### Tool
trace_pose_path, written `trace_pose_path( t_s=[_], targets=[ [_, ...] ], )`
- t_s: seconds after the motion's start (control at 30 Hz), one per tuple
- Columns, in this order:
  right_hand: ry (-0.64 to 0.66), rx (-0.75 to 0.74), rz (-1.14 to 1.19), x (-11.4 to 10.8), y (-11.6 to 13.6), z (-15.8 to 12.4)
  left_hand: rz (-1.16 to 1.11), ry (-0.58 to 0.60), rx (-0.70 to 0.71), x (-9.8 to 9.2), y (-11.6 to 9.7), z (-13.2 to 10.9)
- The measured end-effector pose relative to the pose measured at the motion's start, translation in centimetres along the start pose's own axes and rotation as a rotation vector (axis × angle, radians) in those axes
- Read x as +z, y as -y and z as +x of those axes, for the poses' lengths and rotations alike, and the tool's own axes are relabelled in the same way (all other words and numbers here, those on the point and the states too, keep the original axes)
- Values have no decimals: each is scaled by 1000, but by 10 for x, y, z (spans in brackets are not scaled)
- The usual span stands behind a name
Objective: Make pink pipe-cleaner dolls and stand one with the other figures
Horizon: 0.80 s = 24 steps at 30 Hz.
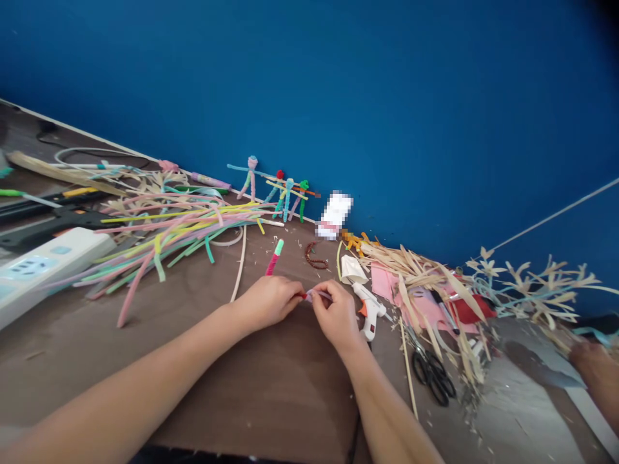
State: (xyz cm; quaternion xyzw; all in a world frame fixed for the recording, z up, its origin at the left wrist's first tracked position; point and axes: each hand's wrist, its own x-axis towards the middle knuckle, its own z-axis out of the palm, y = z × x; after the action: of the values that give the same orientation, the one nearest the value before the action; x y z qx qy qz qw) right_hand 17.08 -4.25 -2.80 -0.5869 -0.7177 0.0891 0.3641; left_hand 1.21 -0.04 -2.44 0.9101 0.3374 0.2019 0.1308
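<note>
My left hand [268,301] is closed in a pinch on a red pipe cleaner [304,296] just above the table. Opposite it, the fingers of my right hand [336,312] pinch a pale lilac pipe cleaner [310,295] where it meets the red one. A magenta fuzzy stem [273,263] with a mint-green tip sticks up behind my left hand; its lower end is hidden. Beyond my hands lies a curved string of brown beads [315,258]. A white glue gun [371,312] with an orange trigger rests beside my right hand.
Left are a heap of pastel pipe cleaners [193,229] and a white power strip [48,267]. Several pipe-cleaner figures [289,193] lean on the blue wall [309,77]. Right are dry husk strips [411,261], black-handled scissors [432,377] and another person's hand [597,364].
</note>
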Motion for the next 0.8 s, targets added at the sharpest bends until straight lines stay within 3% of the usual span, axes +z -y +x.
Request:
trace_pose_path(
  t_s=[0.17, 0.37, 0.47, 0.63, 0.8],
  targets=[
    [11, -97, -68, 1, 12, -6, 9, -61, -122, 6, -3, -2],
    [19, -108, 26, 5, 14, -8, -253, -206, -268, 10, 0, -1],
    [-10, -50, 106, 7, 11, -7, -467, -226, -264, 6, -1, 0],
    [33, 55, 311, 12, 0, -3, -656, -117, -129, 0, 0, 1],
    [40, -41, 390, 10, -2, -1, -656, -120, -92, 3, 9, 1]
  ],
)
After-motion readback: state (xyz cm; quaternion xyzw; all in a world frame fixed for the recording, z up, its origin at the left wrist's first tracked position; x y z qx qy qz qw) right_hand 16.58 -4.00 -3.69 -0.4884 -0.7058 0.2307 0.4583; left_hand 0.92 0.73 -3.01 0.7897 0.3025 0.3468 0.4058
